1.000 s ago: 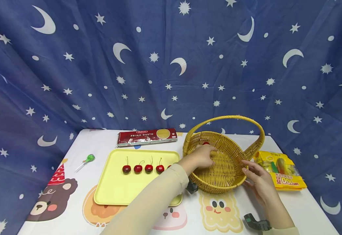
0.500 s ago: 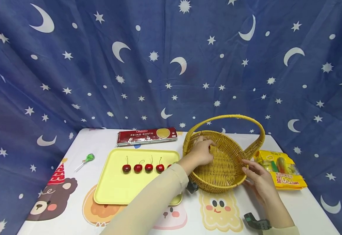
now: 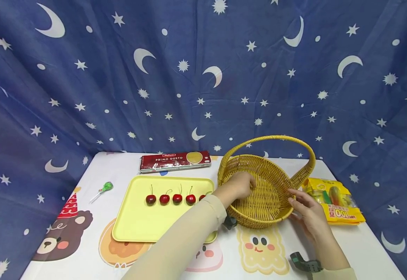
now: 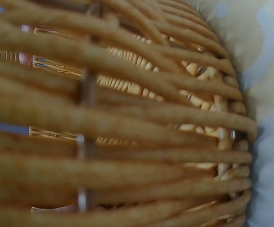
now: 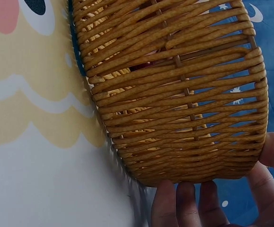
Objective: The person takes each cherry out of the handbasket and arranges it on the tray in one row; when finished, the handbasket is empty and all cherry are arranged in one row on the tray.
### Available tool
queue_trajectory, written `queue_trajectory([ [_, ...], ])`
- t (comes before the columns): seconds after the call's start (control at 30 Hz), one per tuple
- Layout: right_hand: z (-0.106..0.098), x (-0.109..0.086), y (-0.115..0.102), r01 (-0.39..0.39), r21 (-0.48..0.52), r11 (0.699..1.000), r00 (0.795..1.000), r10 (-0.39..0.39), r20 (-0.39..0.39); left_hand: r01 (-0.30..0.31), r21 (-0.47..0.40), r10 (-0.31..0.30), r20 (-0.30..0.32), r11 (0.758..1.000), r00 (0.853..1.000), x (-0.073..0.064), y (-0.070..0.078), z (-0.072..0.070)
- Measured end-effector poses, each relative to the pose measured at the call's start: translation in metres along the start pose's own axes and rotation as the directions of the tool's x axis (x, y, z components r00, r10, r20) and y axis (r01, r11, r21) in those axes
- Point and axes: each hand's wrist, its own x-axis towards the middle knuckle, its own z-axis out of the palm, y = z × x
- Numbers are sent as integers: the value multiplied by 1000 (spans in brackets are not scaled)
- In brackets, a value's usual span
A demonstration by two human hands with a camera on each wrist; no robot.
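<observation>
A round wicker basket with a tall arched handle stands on the table's right half. My left hand reaches down inside it, its fingertips hidden from the head view. The left wrist view shows mostly blurred weave. Through the slats in the right wrist view, a small dark red patch shows. My right hand grips the basket's right rim between thumb and fingers. Left of the basket, several red cherries with stems lie in a row on a yellow tray; my left sleeve partly covers the rightmost.
Behind the tray lies a red pack of spaghetti. A green lollipop is at the far left. Right of the basket sits a yellow snack bag. A blue star-patterned curtain hangs behind the table.
Inside the basket, my left hand went to the far-left wall, covering a red spot seen there earlier, then came down and toward me. My right hand stays on the rim.
</observation>
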Motion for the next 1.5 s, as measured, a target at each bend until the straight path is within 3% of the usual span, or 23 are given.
queue_trajectory([
  [0.1,0,0,0,5,2,1000,1000,-5,-1,-21,-5,21,-10,1000,1000,-1,1,-1],
  [0.2,-1,0,-1,18,7,1000,1000,-18,-2,-78,-1,77,-69,997,995,-2,2,-2],
  [0.37,-3,0,-2,4,5,1000,1000,-4,-4,-189,-26,181,-190,982,965,-3,7,-6],
  [0.63,-5,-1,0,19,9,1000,1000,-19,-1,-275,-176,210,-317,945,925,-21,10,-24],
  [0.8,-5,-1,0,18,16,1000,1000,-18,-6,-369,-158,295,-358,916,886,-53,6,-41],
  [0.9,-5,-1,0,20,15,1000,1000,-20,-8,-376,-169,287,-394,911,873,-77,-1,-49],
  [0.97,-4,-1,-1,19,15,1000,1000,-19,-12,-369,-206,263,-409,906,874,-94,-7,-54],
  [1.03,-4,0,-1,19,17,1000,1000,-19,-14,-353,-239,238,-403,905,884,-111,-14,-58],
  [1.2,-3,0,-1,12,29,999,1000,-12,-10,-347,-361,237,-316,866,919,-156,-37,-66],
  [1.27,-2,0,0,8,31,999,1000,-8,-11,-337,-384,222,-312,860,924,-172,-49,-68],
  [1.37,-1,1,1,3,28,1000,1000,-3,-12,-286,-358,149,-364,889,919,-193,-72,-72],
  [1.5,0,1,1,4,19,1000,1000,-4,-13,-192,-324,22,-463,926,886,-213,-111,-83],
])
